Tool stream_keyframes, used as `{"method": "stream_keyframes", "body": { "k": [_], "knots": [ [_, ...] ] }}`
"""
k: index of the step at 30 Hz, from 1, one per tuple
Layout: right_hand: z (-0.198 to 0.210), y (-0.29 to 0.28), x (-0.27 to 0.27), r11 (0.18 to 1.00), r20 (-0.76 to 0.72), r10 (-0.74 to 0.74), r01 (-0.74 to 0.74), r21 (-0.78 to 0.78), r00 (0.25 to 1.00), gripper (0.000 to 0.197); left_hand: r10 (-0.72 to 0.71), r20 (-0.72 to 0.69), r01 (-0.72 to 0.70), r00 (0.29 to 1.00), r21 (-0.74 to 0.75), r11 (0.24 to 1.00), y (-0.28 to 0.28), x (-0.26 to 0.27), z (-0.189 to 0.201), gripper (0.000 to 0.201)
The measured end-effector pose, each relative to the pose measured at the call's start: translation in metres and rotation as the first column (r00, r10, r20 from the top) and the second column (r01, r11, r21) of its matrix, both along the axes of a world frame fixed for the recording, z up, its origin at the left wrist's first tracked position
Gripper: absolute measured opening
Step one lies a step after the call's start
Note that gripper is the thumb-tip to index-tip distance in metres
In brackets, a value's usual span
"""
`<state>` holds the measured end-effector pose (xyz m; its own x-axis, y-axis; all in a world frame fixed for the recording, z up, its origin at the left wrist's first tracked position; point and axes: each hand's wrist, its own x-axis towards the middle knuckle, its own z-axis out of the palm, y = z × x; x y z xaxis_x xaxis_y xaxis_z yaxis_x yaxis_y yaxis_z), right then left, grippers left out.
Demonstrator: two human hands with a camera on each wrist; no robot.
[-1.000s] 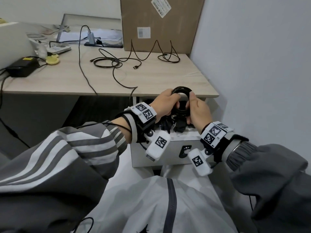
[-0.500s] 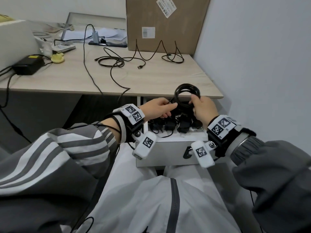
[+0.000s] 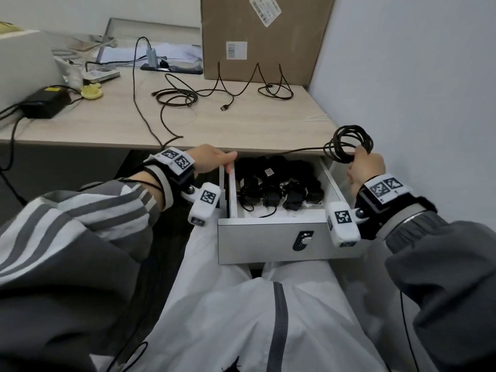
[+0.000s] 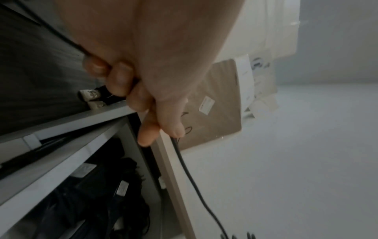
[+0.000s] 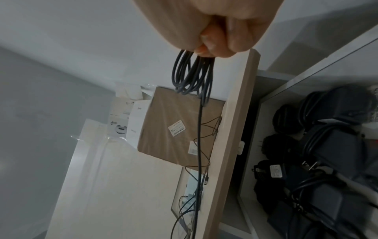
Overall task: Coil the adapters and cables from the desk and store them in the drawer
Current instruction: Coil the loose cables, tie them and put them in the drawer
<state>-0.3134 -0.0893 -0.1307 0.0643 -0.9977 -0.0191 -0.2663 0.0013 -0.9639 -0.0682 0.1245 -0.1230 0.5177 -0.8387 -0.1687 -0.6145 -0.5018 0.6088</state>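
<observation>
Facing grey wall [image 3: 416, 63]: pale wooden desk [image 3: 255, 124], perhaps laminate.

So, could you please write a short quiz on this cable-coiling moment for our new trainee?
1. Which hand holds the coiled black cable?
2. True or false: the white drawer is closed.
3. The cable strand running from the coil leads to: A) the cardboard box; B) the left hand; C) the black power brick.

Key
1. The right hand, raised beside the drawer.
2. False: it is pulled open, with black adapters inside.
3. B: the left hand pinches it.
</observation>
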Motion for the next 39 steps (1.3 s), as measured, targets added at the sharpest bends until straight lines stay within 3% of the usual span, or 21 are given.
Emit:
{"method": "stream_keyframes", "body": {
  "k": [3, 6, 10, 14, 17, 19, 22, 25, 30, 31, 35, 39],
  "knots": [
    [0.004, 0.003, 0.012, 1.0, 0.006, 0.0, 0.0, 0.02, 1.0, 0.031, 0.106, 0.073, -0.105, 0.992, -0.013, 0.994, 0.002, 0.012, 0.007, 0.043],
    [0.01, 0.007, 0.018, 0.996, 0.068, 0.022, -0.027, 0.08, 0.997, 0.033, 0.169, -0.001, -0.169, 0.986, -0.04, 0.985, 0.006, 0.025, 0.005, 0.041],
    [0.003, 0.019, 0.014, 0.988, 0.15, 0.099, -0.114, 0.1, 0.984, 0.032, 0.107, -0.17, -0.118, 0.98, -0.054, 0.992, 0.017, 0.035, -0.008, 0.033],
    [-0.004, 0.042, 0.021, 0.967, 0.135, 0.231, -0.242, 0.072, 0.963, 0.029, 0.051, -0.094, -0.051, 0.994, -0.003, 0.999, 0.009, 0.016, -0.003, 0.021],
    [-0.003, 0.061, 0.03, 0.919, 0.069, 0.39, -0.393, 0.035, 0.918, 0.028, -0.023, 0.018, 0.023, 1.0, 0.005, 1.0, -0.003, -0.015, 0.014, 0.031],
    [0.001, 0.072, 0.032, 0.863, 0.036, 0.504, -0.505, 0.025, 0.863, 0.027, -0.068, -0.011, 0.066, 0.998, -0.126, 0.99, -0.015, -0.034, 0.025, 0.038],
    [0.014, 0.083, 0.029, 0.772, 0.025, 0.636, -0.636, -0.004, 0.771, 0.027, -0.063, -0.293, -0.033, 0.954, -0.311, 0.95, -0.028, -0.052, 0.03, 0.042],
    [0.023, 0.084, 0.024, 0.719, 0.06, 0.695, -0.695, -0.021, 0.717, 0.029, -0.097, -0.487, -0.056, 0.868, -0.29, 0.955, -0.037, -0.062, 0.019, 0.062],
    [0.021, 0.07, 0.016, 0.698, 0.034, 0.716, -0.716, -0.023, 0.697, 0.03, -0.121, -0.436, 0.012, 0.892, -0.244, 0.97, -0.057, -0.059, -0.005, 0.105],
    [0.021, 0.067, 0.014, 0.689, 0.028, 0.724, -0.724, -0.013, 0.689, 0.03, -0.106, -0.429, -0.004, 0.897, -0.247, 0.969, -0.058, -0.059, -0.002, 0.106],
    [0.029, 0.054, 0.014, 0.613, -0.017, 0.79, -0.79, 0.015, 0.613, 0.03, -0.146, -0.38, 0.002, 0.913, -0.355, 0.935, -0.056, -0.07, 0.025, 0.06],
    [0.04, 0.032, 0.026, 0.605, -0.058, 0.795, -0.796, -0.008, 0.604, 0.03, -0.158, -0.499, -0.006, 0.852, -0.31, 0.951, -0.08, -0.059, 0.023, 0.078]
  ]
}}
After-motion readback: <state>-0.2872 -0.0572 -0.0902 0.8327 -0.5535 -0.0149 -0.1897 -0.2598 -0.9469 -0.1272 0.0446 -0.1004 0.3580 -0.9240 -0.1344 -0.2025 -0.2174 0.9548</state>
